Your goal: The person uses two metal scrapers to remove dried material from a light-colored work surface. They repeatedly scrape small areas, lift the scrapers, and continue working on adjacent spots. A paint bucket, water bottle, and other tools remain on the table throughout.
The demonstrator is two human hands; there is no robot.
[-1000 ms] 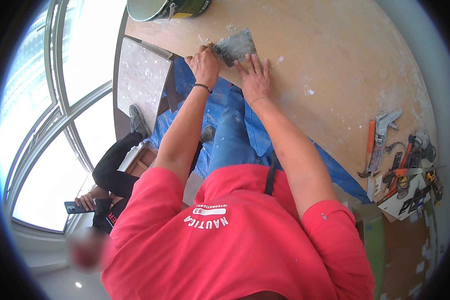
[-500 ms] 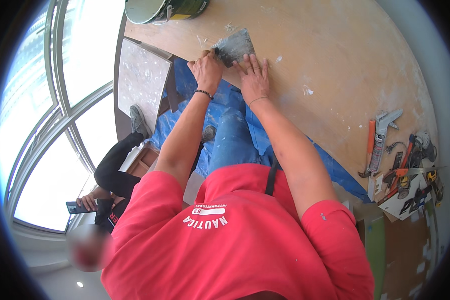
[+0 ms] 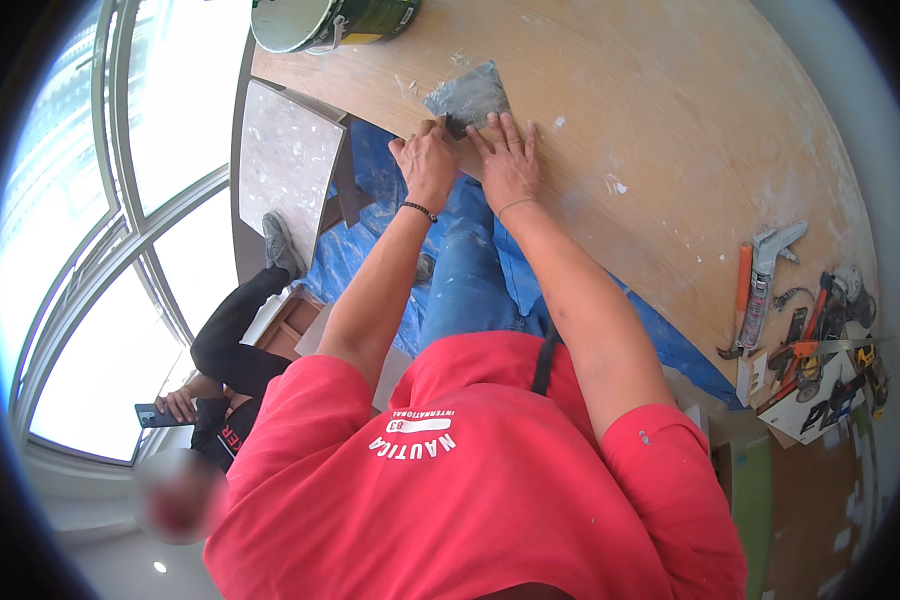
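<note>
A wide grey scraper blade (image 3: 467,93), smeared with filler, lies flat on a light wooden panel (image 3: 670,120). My left hand (image 3: 425,165) is closed around its dark handle at the blade's near edge. My right hand (image 3: 510,165) lies flat beside it, fingers spread, fingertips pressing on the handle end of the blade. Both forearms reach out from my red shirt. White filler specks dot the panel around the blade.
A green and white bucket (image 3: 320,20) stands at the panel's far left corner. A blue tarp (image 3: 370,230) lies below the panel edge. A caulking gun (image 3: 765,275) and several hand tools (image 3: 820,350) lie at the right. A person in black (image 3: 230,340) sits at the left holding a phone.
Both hands have drawn slightly back toward me along the panel. The scraper blade stays in nearly the same spot.
</note>
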